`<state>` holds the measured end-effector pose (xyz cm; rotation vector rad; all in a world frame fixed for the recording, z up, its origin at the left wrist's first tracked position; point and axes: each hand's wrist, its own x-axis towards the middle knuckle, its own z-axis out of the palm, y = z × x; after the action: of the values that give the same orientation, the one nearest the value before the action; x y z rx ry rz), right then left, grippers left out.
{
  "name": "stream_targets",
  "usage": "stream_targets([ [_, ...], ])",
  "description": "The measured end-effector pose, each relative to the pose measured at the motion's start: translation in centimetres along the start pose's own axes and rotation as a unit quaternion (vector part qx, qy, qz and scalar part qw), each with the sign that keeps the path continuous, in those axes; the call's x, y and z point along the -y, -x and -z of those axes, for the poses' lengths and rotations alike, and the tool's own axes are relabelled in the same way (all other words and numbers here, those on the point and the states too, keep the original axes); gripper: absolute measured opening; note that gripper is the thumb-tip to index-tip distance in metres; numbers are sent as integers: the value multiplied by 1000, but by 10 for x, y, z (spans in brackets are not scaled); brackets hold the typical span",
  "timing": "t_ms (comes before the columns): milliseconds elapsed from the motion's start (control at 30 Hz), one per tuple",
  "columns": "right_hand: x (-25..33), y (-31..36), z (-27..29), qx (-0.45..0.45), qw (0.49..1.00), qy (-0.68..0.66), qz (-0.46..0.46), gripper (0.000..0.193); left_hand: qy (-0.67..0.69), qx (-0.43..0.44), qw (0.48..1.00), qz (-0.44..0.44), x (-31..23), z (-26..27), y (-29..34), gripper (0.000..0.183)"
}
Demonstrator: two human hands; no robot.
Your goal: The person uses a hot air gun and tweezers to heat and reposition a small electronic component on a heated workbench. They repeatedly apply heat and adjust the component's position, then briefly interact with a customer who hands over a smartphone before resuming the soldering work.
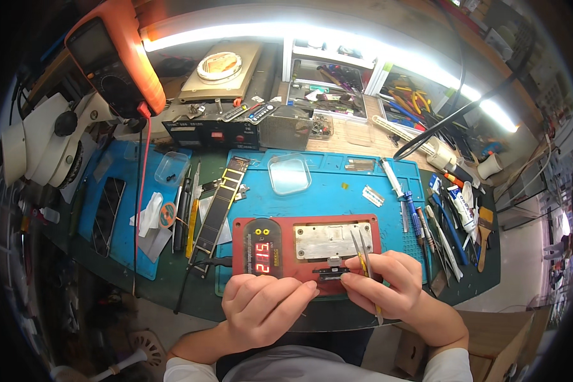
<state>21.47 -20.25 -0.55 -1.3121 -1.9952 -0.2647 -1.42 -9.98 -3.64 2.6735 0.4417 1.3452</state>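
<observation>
My right hand [391, 283] is closed, with a pair of tweezers [362, 254] lying between its fingers, points upward. Its thumb and forefinger also pinch a small black electronic part [331, 274] with a silvery tab, over the front edge of a red heating plate [286, 224]. My left hand [267, 305] is closed too, fingertips pressed together right beside the part's left end; whatever they hold is hidden or too small to name. Behind the part lies the heater's bare metal block [328, 240], and a lit red display [262, 256] stands at its left.
A blue mat [254, 200] carries a clear plastic box [289, 174]. Screwdrivers [420, 216], a syringe [391, 177] and a brush [484, 229] lie at right. An orange multimeter [111, 63] hangs at upper left, its red lead [146, 146] dangling. A phone panel [108, 216] lies left.
</observation>
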Motion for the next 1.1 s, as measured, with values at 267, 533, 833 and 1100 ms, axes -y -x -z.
stream_targets([
  [267, -3, 7, -5, -64, 998, -3, 22, 28, 16, 78, 995, 64, -7, 5, -29, 33],
  [533, -7, 16, -15, -116, 992, -34, 32, 23, 19, 52, 998, 39, -18, 5, -33, 11],
  [833, -3, 20, -33, -190, 978, -84, 16, 23, -4, 21, 999, -32, -25, 6, -39, 12],
  [1100, -4, 21, -39, -200, 974, -104, -6, 22, -18, -10, 996, -92, -18, 1, -35, 12],
])
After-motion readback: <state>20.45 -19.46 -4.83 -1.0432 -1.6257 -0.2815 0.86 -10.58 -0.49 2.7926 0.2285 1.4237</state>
